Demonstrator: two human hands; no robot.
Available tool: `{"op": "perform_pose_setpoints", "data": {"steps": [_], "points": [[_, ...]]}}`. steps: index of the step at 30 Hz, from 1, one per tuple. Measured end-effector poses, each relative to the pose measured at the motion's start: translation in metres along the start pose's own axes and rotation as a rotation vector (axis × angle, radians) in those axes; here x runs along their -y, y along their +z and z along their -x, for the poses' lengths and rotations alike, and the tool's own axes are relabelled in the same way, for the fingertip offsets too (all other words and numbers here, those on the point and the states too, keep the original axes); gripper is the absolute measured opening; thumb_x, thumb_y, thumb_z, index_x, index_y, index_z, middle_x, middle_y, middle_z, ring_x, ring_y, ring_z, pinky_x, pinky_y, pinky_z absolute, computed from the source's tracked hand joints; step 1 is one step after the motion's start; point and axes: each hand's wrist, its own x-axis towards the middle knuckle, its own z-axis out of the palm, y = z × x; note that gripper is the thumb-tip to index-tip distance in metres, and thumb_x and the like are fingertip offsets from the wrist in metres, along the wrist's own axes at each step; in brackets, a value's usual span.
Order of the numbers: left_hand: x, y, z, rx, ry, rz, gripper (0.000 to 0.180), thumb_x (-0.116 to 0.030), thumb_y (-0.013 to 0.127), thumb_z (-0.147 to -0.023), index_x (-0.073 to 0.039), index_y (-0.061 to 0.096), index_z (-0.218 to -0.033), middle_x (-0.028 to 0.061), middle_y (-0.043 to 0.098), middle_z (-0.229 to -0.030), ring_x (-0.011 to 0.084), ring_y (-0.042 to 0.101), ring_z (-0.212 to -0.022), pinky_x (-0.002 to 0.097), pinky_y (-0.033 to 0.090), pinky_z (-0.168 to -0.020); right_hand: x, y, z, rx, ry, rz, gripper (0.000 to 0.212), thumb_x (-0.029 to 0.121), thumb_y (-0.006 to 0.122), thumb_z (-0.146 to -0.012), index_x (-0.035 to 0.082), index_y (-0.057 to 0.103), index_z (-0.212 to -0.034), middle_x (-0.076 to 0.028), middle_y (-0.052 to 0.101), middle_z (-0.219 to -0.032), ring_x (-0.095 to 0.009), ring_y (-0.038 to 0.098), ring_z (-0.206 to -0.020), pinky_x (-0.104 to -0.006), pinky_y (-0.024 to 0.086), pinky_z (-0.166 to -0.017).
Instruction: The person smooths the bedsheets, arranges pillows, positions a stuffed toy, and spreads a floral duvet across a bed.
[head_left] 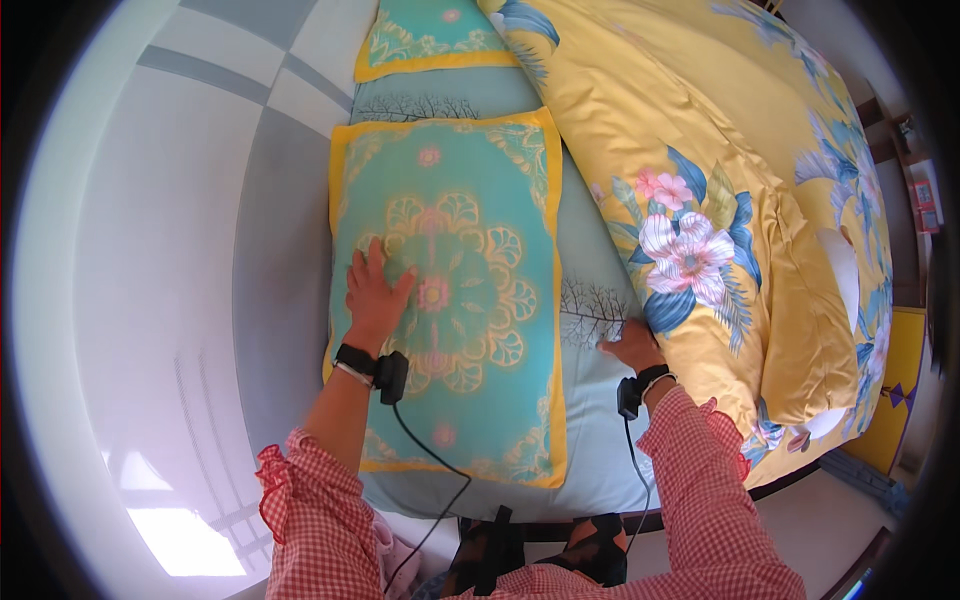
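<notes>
A turquoise pillow [470, 180] with a yellow border and a pale floral medallion lies flat on the grey-green bed sheet [590, 375]. My left hand [375, 295] rests on the pillow's left half, palm down with its fingers spread. On the sheet, at the left edge of a yellow quilt [690, 365] with large flowers and blue leaves, is my right hand [634, 346]. Its thumb sticks out to the left, apart from the fingers, which are partly hidden from view beside the quilt. No held thing shows in it.
A matching second pillow [430, 35] lies farther up the bed. Along the left runs a pale surface with grey bands [175, 170]. Thin black cables [432, 452] hang from the devices on both my wrists. Shelves [900, 150] and a yellow panel [897, 385] stand at the right.
</notes>
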Motion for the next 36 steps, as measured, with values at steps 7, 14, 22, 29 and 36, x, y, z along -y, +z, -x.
{"op": "perform_pose_setpoints", "data": {"steps": [7,14,22,29,36], "points": [[-0.006,0.021,-0.119,-0.183,-0.066,-0.208,0.086,-0.065,0.044,-0.076,-0.009,0.018,-0.136,0.0283,0.019,-0.131,0.0445,0.02,-0.121,0.0649,0.024,-0.087,-0.014,0.025,-0.022,0.008,-0.078,-0.101,0.066,0.036,0.077,-0.056,-0.005,0.052,-0.103,-0.024,0.054,-0.104,-0.037,0.05,-0.102,-0.0389,0.041,-0.086],[-0.034,0.019,-0.19,0.052,-0.108,-0.33,0.084,-0.068,0.035,-0.078,-0.009,0.02,-0.136,0.0244,0.022,-0.133,0.0423,0.019,-0.124,0.0637,0.027,-0.087,-0.023,0.024,-0.027,0.019,-0.019,-0.099,0.066,0.033,0.076,-0.057,-0.005,0.049,-0.103,-0.025,0.051,-0.105,-0.037,0.047,-0.105,-0.0387,0.039,-0.089],[-0.085,0.026,-0.143,-0.022,0.396,-0.265,0.069,-0.049,0.045,-0.082,-0.014,0.021,-0.137,0.0193,0.012,-0.142,0.0439,0.012,-0.128,0.0665,0.02,-0.092,-0.01,0.016,-0.022,0.039,0.051,-0.031,0.07,0.033,0.076,-0.059,-0.006,0.047,-0.109,-0.025,0.048,-0.115,-0.036,0.041,-0.114,-0.0378,0.032,-0.097],[-0.167,0.042,-0.156,0.235,0.364,-0.426,0.07,-0.061,0.039,-0.079,-0.025,0.023,-0.137,0.0137,0.014,-0.144,0.0398,0.01,-0.131,0.0685,0.012,-0.093,-0.023,0.019,-0.013,-0.117,-0.069,-0.017,0.067,0.035,0.074,-0.06,-0.004,0.047,-0.107,-0.023,0.049,-0.112,-0.037,0.043,-0.111,-0.0381,0.033,-0.095],[-0.165,0.037,-0.185,0.276,0.209,-0.503,0.065,-0.057,0.035,-0.083,-0.027,0.016,-0.138,0.0096,0.011,-0.145,0.0384,0.007,-0.131,0.0683,0.013,-0.092,0.02,0.015,-0.022,0.058,-0.026,-0.219,0.053,0.025,0.073,-0.061,-0.005,0.052,-0.099,-0.023,0.055,-0.103,-0.033,0.053,-0.1,-0.0397,0.04,-0.087]]}}
